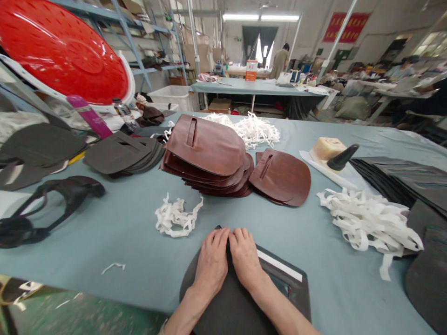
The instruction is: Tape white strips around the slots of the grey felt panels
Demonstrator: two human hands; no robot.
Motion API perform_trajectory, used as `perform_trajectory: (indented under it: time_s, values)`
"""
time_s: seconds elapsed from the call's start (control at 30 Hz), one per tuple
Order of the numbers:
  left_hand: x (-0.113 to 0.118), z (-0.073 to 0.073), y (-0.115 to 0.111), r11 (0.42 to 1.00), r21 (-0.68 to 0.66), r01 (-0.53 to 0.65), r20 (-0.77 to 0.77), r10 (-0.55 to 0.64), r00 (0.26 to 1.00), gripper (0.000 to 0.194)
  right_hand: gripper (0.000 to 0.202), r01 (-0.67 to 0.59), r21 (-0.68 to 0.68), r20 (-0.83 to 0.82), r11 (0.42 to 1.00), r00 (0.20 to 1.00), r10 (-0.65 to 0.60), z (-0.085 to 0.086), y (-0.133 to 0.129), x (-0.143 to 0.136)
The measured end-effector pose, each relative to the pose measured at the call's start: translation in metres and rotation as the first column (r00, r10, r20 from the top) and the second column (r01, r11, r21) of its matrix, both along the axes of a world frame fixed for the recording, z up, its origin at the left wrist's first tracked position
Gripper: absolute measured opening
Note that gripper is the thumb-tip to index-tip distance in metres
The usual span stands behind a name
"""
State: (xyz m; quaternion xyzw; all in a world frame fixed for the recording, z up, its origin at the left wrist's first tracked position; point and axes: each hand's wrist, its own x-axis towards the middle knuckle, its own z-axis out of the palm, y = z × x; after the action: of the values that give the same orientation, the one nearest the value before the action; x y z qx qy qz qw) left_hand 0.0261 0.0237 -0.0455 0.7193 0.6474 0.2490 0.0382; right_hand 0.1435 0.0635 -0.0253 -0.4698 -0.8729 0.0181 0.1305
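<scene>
A dark grey panel [232,302] with a rounded side lies at the table's front edge, below my hands. Along its right upper edge runs a white tape strip [279,265], with a slot-like opening beneath. My left hand [212,260] pinches the panel's far edge, fingers curled with the tips together. Right beside it, my right hand [245,256] grips the same edge, knuckles bent and fingertips nearly touching the left ones. Whatever lies under the fingertips is hidden. Ahead are stacked brown leather panels [213,144] with slits, and a smaller stack of brown panels [282,179].
White tape scraps lie in a small heap [176,216], a right-hand heap [370,223] and one behind the stack. A block with a black cone [344,158] stands right, near dark panels [401,174]. Left are grey panels [118,151] and a black strapped object [52,209].
</scene>
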Motion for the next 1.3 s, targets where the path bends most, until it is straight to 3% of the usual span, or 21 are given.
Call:
perform_trajectory:
  time_s: [0.1,0.3,0.4,0.53,0.6,0.7,0.77,0.83,0.93,1.13,1.2,1.3]
  values:
    - [0.003,0.002,-0.001,1.000,0.010,-0.003,-0.067,0.003,0.998,0.049,0.021,-0.020,0.064,0.079,0.998,0.997,0.015,0.001,-0.014,0.036]
    - [0.004,0.006,-0.003,1.000,0.009,-0.005,-0.091,0.005,0.996,0.051,0.035,-0.064,0.112,0.099,0.992,0.994,0.053,-0.001,-0.056,0.146]
    - [0.003,0.005,-0.003,1.000,0.021,0.000,-0.076,0.001,0.997,0.051,0.036,-0.063,0.101,0.101,0.993,0.993,0.053,0.002,-0.066,0.173]
    - [0.002,0.003,-0.003,0.999,0.023,0.049,-0.073,-0.047,0.996,0.048,0.021,0.065,0.005,0.067,0.998,0.996,-0.065,0.008,-0.051,0.153]
    - [0.001,0.002,-0.003,0.993,0.020,0.118,-0.070,-0.117,0.991,0.047,0.020,0.089,-0.022,0.037,0.996,0.995,-0.088,0.010,-0.038,0.122]
    - [0.000,0.000,-0.002,0.980,0.043,0.194,-0.058,-0.192,0.980,0.044,0.036,0.041,-0.004,0.022,0.999,0.999,-0.041,0.011,-0.022,0.066]
    - [0.000,-0.001,-0.001,0.978,0.063,0.198,-0.063,-0.195,0.979,0.041,0.033,0.032,0.003,0.054,0.999,0.998,-0.032,0.010,-0.017,0.036]
    - [0.001,-0.002,-0.001,0.979,0.075,0.191,-0.075,-0.186,0.980,0.038,0.026,0.052,0.014,0.103,0.999,0.993,-0.053,0.007,-0.018,0.023]
    - [0.002,0.000,-0.001,0.980,0.064,0.187,-0.093,-0.180,0.979,0.038,0.027,0.069,0.078,0.163,0.995,0.983,-0.081,0.002,-0.030,0.042]
    - [0.005,0.008,-0.002,0.986,0.023,0.168,-0.090,-0.165,0.982,0.040,0.033,0.093,0.248,0.150,0.964,0.980,-0.134,-0.008,-0.075,0.132]
    - [0.008,0.011,-0.004,0.987,0.017,0.160,-0.069,-0.158,0.985,0.040,0.029,0.071,0.280,0.129,0.957,0.985,-0.111,-0.013,-0.077,0.149]
    - [0.011,0.016,-0.007,0.992,0.026,0.120,0.023,-0.121,0.992,0.036,0.027,0.029,0.299,0.099,0.954,0.993,-0.061,-0.012,-0.060,0.162]
